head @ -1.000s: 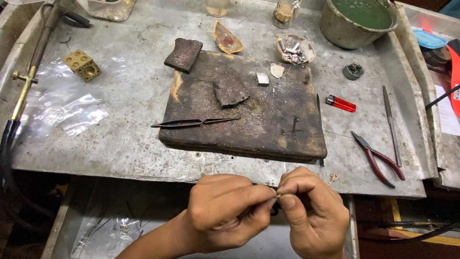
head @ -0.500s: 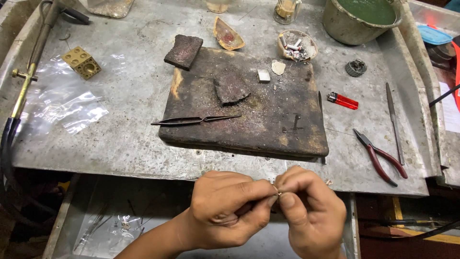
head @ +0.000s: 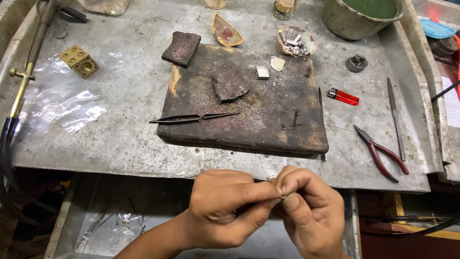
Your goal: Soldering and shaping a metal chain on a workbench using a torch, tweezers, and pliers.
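Hands pinching small metal piece (head: pixel 282 196)
Left hand (head: pixel 225 206) and right hand (head: pixel 306 211) stay pinched on it; tweezers (head: pixel 194 117) lie beyond, untouched.

Charred block (head: pixel 268 110), tweezers (head: pixel 191 118), red lighter (head: pixel 343 97), pliers (head: pixel 381 152), brass cube (head: pixel 79 61)

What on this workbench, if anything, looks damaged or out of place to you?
The dark slab is scorched and pitted, with a broken shard lying on it. Tweezers overhang its left edge. Both hands pinch a tiny piece.
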